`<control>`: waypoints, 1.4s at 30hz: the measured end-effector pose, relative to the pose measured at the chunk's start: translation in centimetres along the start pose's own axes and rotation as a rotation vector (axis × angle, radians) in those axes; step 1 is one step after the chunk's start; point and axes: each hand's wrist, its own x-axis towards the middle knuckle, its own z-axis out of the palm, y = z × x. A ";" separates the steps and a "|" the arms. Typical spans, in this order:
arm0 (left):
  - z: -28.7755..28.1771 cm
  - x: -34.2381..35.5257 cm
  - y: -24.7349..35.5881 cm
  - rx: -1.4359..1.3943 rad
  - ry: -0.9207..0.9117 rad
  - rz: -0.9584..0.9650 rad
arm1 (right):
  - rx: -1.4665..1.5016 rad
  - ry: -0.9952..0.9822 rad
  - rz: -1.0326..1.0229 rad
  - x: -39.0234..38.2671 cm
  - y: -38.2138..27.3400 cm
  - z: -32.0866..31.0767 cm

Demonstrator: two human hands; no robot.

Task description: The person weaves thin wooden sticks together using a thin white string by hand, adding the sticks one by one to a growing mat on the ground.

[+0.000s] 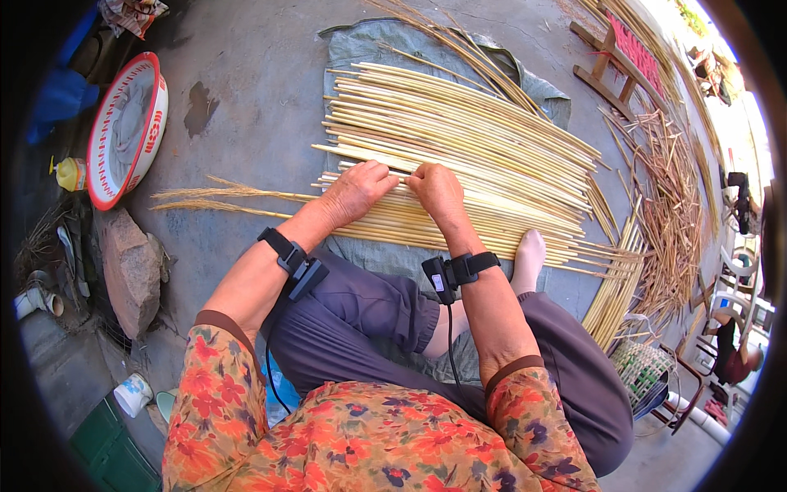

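A row of pale yellow plant stalks [459, 123], laid side by side like a mat, spreads across a grey-green cloth [361, 47]. At its near-left part, my left hand [358, 193] is closed with the fingertips pressed down on the stalks. Close beside it, my right hand [438, 193] pinches too. A short length of one stalk [402, 182] shows between the two hands, and both seem to grip it. A narrow dark gap lies just beyond the fingertips. The fingertips themselves are mostly hidden. Two stalks with feathery tops [221, 193] stick out left of the row.
My foot [529, 252] rests on the row's near-right side. Loose brown stalks [664, 197] lie in a heap at right, near a wooden stool [611, 66]. A red-rimmed enamel basin [156, 123] and a large stone [131, 271] are at left. A wicker basket [641, 369] is at lower right.
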 end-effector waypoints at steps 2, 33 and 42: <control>0.2 0.0 0.0 -0.007 0.035 0.005 | -0.027 -0.005 0.006 0.4 -0.2 0.6; 1.9 -0.3 0.6 0.018 -0.062 -0.121 | 0.011 0.406 -0.525 12.4 0.8 -14.7; 1.9 -0.1 2.2 0.122 -0.034 -0.157 | -0.466 -0.140 -0.712 5.2 3.8 -8.8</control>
